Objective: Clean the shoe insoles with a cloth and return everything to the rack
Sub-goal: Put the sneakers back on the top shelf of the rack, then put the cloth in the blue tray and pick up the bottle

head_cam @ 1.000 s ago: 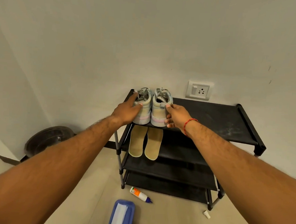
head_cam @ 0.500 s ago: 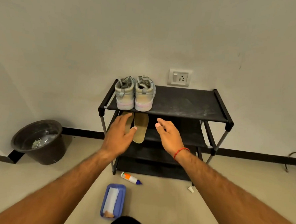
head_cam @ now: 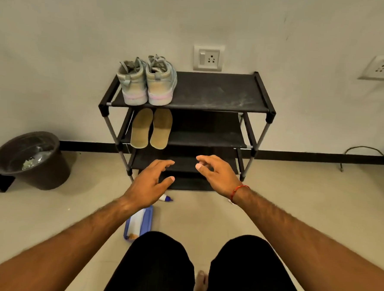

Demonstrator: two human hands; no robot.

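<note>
Two sneakers (head_cam: 146, 81) stand side by side, touching, on the top shelf of the black rack (head_cam: 212, 92), at about 11 o'clock from the frame's centre, heels toward the camera. Directly below them, on the second shelf, two tan insoles (head_cam: 151, 128) lie next to each other, their near ends overhanging the shelf's front edge. The rest of both shelves is bare dark fabric, the top one dusty and scuffed.

The left hand (head_cam: 147, 184) hangs palm down in front of the rack's lower shelves, near the centre of the view, fingers spread and loosely curved, gripping nothing. The right hand (head_cam: 218, 175), at 3 o'clock from the left one, is likewise released, fingers apart and slightly bent, with a red thread band (head_cam: 239, 191) round its wrist. Neither hand touches the rack, the shoes or the insoles.

On the floor at 6 o'clock from the left hand lies a blue tray (head_cam: 140, 224) with something white in it, partly covered by the forearm. A small tube with a blue cap (head_cam: 166, 197) peeks out just beside that hand. A dark bin (head_cam: 31, 160) stands at 9 o'clock against the wall. Wall sockets (head_cam: 208, 57) sit above the rack at 12 o'clock and (head_cam: 382, 68) at 2 o'clock. The person's knees in black (head_cam: 201, 269) fill the bottom at 6 o'clock.
</note>
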